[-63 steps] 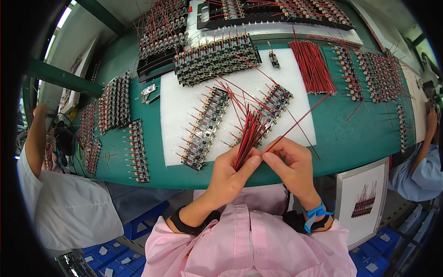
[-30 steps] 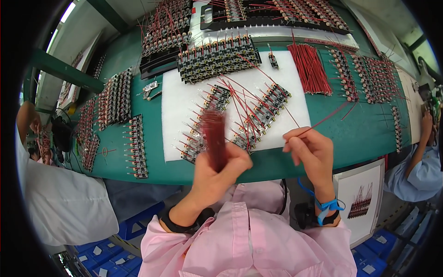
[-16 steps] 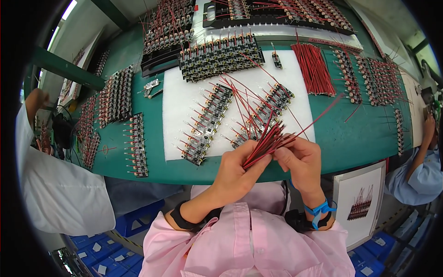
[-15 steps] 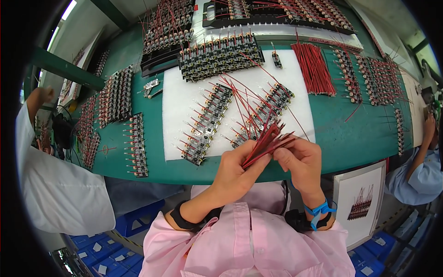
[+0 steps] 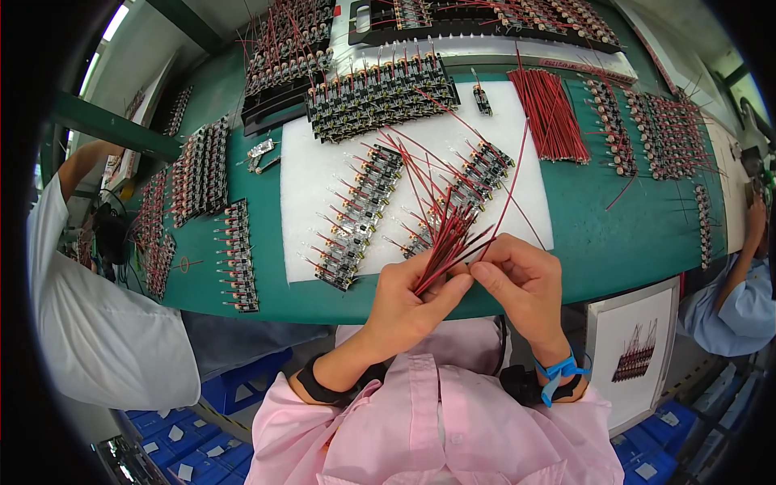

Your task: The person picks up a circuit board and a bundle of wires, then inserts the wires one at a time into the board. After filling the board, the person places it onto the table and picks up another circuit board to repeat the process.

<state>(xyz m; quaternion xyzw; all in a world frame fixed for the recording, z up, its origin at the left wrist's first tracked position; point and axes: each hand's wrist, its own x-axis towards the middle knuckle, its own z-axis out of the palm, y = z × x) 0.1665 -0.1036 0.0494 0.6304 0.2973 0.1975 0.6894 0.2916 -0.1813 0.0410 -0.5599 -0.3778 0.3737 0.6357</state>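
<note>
My left hand (image 5: 411,301) is closed around a bundle of thin red wires (image 5: 449,241), whose ends fan out above the fingers. Beside it, my right hand (image 5: 521,284) pinches a single red wire (image 5: 510,194) that stands up and away from the bundle. Both hands are over the near edge of a white foam sheet (image 5: 303,174). On the foam lie two slanted strips of small circuit boards, a left strip (image 5: 360,217) and a right strip (image 5: 477,184). Loose red wires cross the right strip, and the bundle hides part of it.
Stacked board strips (image 5: 380,101) and a single small board (image 5: 482,99) sit at the foam's far side. A pile of red wires (image 5: 550,117) lies to the right. More strips (image 5: 236,255) are on the green table (image 5: 275,305). Co-workers' sleeves (image 5: 113,323) show at both sides.
One red wire has come apart from the bundle and now stands upright from my right fingertips. The bundle has tilted more upright in my left hand.
</note>
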